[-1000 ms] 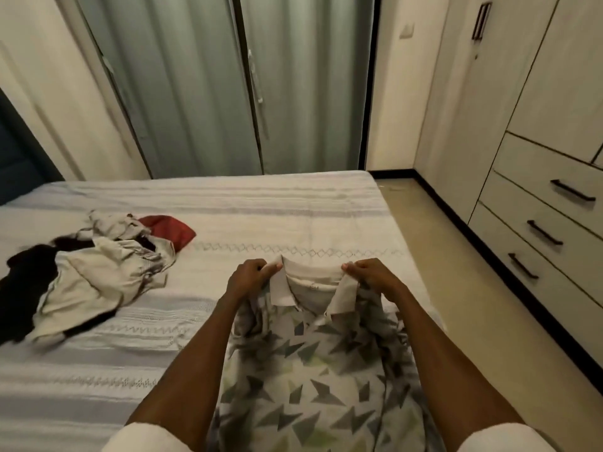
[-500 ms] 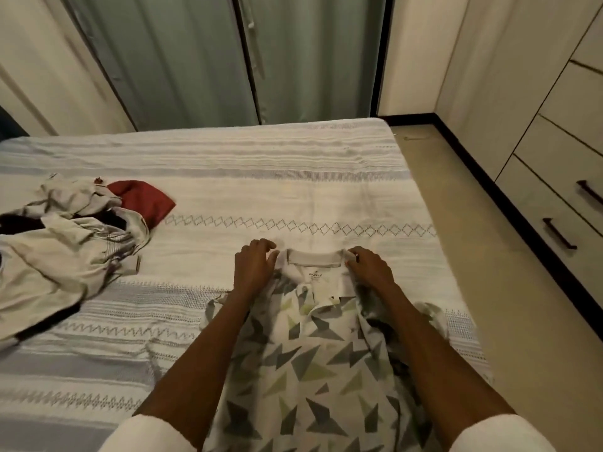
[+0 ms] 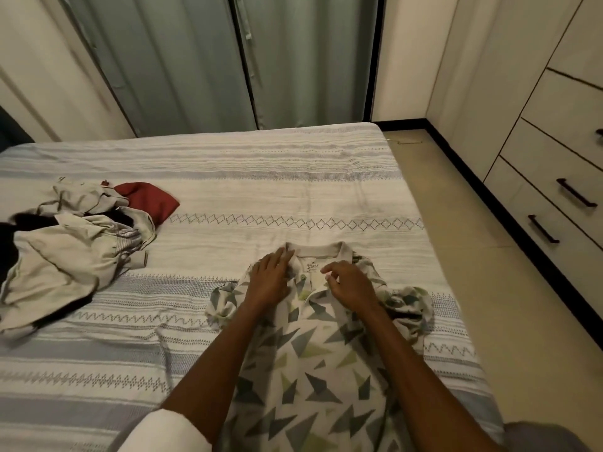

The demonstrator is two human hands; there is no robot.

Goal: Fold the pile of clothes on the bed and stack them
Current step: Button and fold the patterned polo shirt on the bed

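Observation:
A white polo shirt with grey and green triangles (image 3: 313, 360) lies front up on the striped bed (image 3: 261, 197), collar toward the far side. My left hand (image 3: 269, 277) lies flat on the shirt's left shoulder, its straight fingers reaching the collar. My right hand (image 3: 350, 283) hovers just over the right side of the collar with loosely curled fingers and holds nothing. The shirt's right sleeve is bunched near the bed's right edge. A pile of unfolded clothes (image 3: 68, 256), beige, black and dark red, sits at the left of the bed.
Grey curtains (image 3: 208, 60) hang behind the bed's far edge. A wardrobe with dark-handled drawers (image 3: 561, 197) stands at the right, across a strip of beige floor (image 3: 489, 272). Bare bedspread stretches between the shirt and the pile and beyond the collar.
Both hands held the collar up, then lowered the shirt onto the bed and let go. My left hand now lies flat on it and my right hand has lifted off.

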